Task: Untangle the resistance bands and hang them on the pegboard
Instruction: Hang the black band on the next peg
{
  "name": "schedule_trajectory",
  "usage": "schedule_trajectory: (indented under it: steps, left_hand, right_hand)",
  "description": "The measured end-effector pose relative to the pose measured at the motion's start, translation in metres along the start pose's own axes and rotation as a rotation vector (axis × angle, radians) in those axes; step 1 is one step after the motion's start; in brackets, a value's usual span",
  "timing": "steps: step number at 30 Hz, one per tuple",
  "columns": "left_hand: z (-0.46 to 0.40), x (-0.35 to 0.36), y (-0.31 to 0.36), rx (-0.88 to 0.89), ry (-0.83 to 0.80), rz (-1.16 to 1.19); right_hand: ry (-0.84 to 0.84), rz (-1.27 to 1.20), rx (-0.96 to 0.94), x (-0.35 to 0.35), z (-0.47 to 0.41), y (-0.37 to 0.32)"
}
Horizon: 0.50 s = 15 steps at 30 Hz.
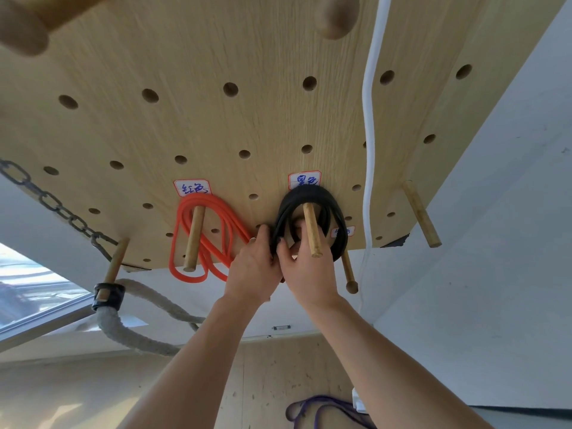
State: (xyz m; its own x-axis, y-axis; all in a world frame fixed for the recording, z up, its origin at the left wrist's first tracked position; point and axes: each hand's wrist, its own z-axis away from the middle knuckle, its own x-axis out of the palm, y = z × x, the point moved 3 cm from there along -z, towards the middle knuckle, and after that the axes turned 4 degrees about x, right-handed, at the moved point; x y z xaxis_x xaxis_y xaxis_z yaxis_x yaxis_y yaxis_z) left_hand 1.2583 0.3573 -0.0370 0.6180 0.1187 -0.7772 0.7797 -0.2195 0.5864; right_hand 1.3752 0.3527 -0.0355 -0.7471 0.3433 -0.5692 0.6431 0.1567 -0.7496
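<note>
A wooden pegboard fills the upper view. An orange-red band hangs coiled on a wooden peg under a handwritten label. To its right a black band is looped over another peg below a second label. My left hand grips the black band's left side. My right hand pinches the same band just below the peg, fingers curled into the loop. A purple band lies on the wooden surface far below.
A dark chain runs to a peg at the left, where a thick grey rope with a black cuff hangs. A white cord drops down the board's right side. Bare pegs stick out at the right.
</note>
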Motion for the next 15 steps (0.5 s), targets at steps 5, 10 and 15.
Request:
schedule_trajectory:
  steps: [5, 10, 15]
  left_hand:
    - [0.0, 0.0, -0.003, 0.004, -0.017, -0.014]
    - [-0.003, -0.002, -0.007, -0.018, -0.012, -0.006]
    - [-0.003, -0.002, -0.003, -0.025, 0.007, -0.066]
  right_hand:
    - [0.021, 0.02, 0.015, 0.004, -0.002, 0.002]
    - [0.024, 0.062, 0.077, 0.005, -0.008, 0.003]
    - [0.044, 0.106, 0.11, 0.006, -0.009, 0.004]
